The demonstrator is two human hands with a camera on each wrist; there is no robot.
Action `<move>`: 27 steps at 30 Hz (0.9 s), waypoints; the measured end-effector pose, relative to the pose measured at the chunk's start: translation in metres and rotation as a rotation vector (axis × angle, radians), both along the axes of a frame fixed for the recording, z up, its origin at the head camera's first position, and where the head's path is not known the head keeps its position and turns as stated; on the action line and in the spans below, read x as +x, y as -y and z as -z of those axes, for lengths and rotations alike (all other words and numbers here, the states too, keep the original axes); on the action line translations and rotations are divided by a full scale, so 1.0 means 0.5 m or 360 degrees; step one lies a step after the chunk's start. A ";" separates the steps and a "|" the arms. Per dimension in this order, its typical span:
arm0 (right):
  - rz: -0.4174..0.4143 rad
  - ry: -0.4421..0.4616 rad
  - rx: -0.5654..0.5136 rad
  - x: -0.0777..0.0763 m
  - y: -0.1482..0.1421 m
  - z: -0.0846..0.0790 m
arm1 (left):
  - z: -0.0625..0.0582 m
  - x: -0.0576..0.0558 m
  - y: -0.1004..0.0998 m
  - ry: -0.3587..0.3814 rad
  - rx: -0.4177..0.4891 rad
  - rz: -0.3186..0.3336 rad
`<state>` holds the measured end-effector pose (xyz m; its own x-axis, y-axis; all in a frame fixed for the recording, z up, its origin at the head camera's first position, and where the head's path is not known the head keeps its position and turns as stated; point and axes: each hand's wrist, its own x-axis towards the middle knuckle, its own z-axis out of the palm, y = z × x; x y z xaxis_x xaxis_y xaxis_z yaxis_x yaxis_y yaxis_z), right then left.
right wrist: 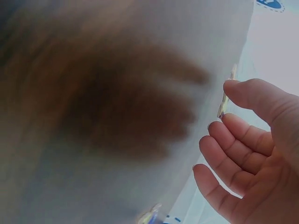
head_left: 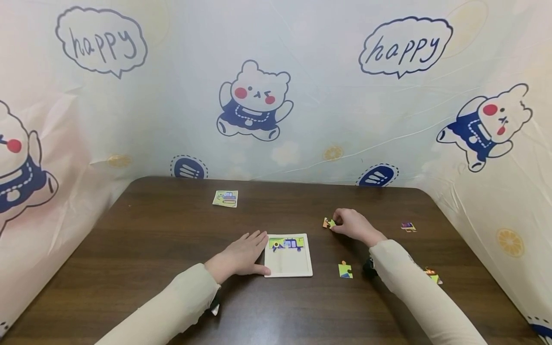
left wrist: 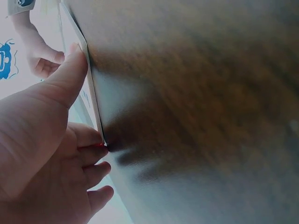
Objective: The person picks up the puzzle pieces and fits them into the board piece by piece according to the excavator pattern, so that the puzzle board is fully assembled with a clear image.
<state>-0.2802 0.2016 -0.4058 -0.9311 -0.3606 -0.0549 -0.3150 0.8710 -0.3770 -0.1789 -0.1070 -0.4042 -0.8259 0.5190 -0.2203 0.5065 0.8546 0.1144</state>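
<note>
My right hand [head_left: 354, 224] pinches a jigsaw puzzle piece [head_left: 329, 223], coloured orange and green, between thumb and index finger. The right wrist view shows this piece edge-on [right wrist: 225, 99] at the fingertips. With fairly straight fingers, my left hand [head_left: 241, 255] rests against the left side of a white square puzzle tray [head_left: 288, 274]; its thumb touches the near left corner. Joined pieces with a vehicle picture [head_left: 286, 244] fill the tray's far part, and its near part is bare white. A green and blue puzzle piece [head_left: 345, 270] lies right of the tray.
Farther right lie a purple puzzle piece [head_left: 408, 227] and some red and green pieces [head_left: 433, 275], partly behind my right sleeve. A small picture card [head_left: 225, 199] lies at the back of the brown table [head_left: 172, 211]. A printed cloth [head_left: 319, 110] hangs behind it.
</note>
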 end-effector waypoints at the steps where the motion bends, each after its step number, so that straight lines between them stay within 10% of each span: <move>1: -0.0007 -0.0011 -0.0004 0.001 0.002 -0.002 | 0.000 0.000 0.000 -0.0001 -0.0001 0.0002; 27: -0.0547 -0.0165 -0.0053 0.117 0.174 -0.042 | 0.006 -0.005 0.003 -0.0021 -0.0009 0.0029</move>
<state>-0.2218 0.1148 -0.3850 -0.7553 -0.6534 0.0506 -0.6253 0.6954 -0.3541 -0.1812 -0.1087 -0.4070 -0.8192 0.5327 -0.2124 0.5234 0.8459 0.1030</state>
